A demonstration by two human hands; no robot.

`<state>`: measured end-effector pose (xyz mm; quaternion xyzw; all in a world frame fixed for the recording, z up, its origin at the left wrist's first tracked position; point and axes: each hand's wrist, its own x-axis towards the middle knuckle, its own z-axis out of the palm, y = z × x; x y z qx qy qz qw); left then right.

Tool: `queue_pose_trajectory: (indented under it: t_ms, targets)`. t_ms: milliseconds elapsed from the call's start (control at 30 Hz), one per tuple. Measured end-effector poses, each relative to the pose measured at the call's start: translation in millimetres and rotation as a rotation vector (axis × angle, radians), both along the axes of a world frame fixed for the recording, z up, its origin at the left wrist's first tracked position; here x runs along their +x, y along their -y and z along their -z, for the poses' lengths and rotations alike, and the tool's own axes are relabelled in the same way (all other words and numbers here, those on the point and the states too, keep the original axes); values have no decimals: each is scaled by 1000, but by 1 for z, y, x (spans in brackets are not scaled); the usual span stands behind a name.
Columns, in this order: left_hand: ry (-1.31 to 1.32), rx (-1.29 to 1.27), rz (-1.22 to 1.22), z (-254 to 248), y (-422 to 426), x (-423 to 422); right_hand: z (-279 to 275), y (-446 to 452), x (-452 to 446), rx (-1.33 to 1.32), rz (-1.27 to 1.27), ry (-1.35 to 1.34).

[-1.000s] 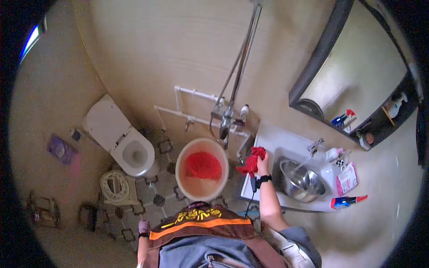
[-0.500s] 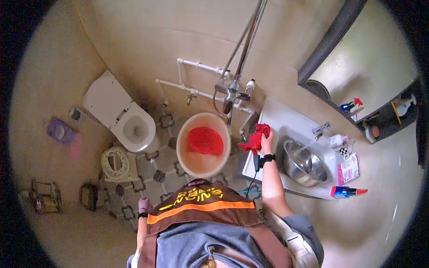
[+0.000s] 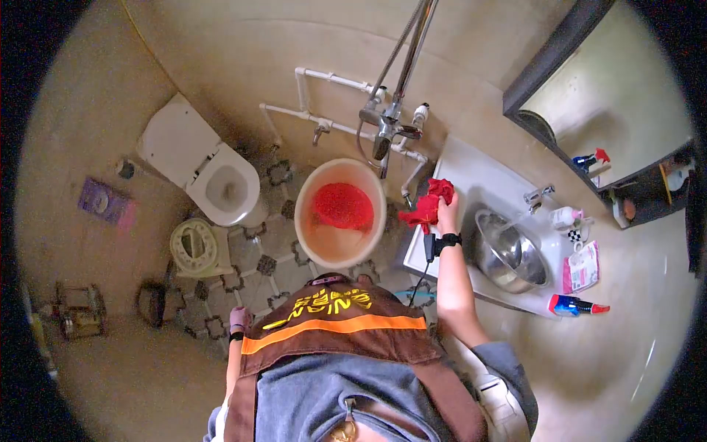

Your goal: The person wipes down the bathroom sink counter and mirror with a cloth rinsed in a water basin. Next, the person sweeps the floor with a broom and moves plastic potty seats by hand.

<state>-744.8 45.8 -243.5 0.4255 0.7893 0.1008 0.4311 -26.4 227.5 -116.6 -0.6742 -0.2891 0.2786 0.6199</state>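
Head view: at the washbasin's (image 3: 471,163) left edge, your right hand (image 3: 446,212) clamps the red cloth (image 3: 421,213), gathered but not set down, while your left hand (image 3: 240,317) hangs apart, grip unclear.

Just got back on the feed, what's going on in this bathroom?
The person's right hand is gripping a bunched red cloth at the sink's near end. The left hand hangs low at their side; whether it holds anything is unclear. A metal bowl sits tilted in the sink, and a big tub on the floor has something red inside.
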Motion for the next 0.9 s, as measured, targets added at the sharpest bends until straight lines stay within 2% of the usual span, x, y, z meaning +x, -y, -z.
queue_pose_trajectory:
  t_ms: [100, 133, 233, 333, 533, 633, 667, 767, 800, 833, 900]
  targets:
    - [92, -92, -193, -56, -10, 34, 1, -1, 2, -11, -10, 29]
    - [94, -70, -139, -42, -8, 26, -3, 1, -1, 1, -1, -34]
    - [69, -58, -125, -33, -3, 22, -11, 4, -4, -19, 6, 41]
    - [49, -55, -106, -29, 0, 21, -2, 1, -2, 5, 27, 5]
    - [6, -41, -47, -22, 5, 17, -24, 8, -9, -82, -10, 74]
    - [-38, -30, 9, -15, 10, 11, -8, 6, 0, -68, -35, 101]
    - [-62, -23, 39, -11, 10, 8, -4, 5, 0, 27, -33, -19]
    - [-148, -1, 164, 8, 13, -7, -43, 12, -18, -36, 2, -18]
    - [-183, 9, 217, 16, 13, -14, -44, 11, -21, -14, 23, -51]
    - [-215, 22, 270, 24, 15, -20, -30, 10, -12, -61, -9, 84]
    - [-288, 47, 386, 41, 17, -35, -25, 8, -11, 18, -13, 4]
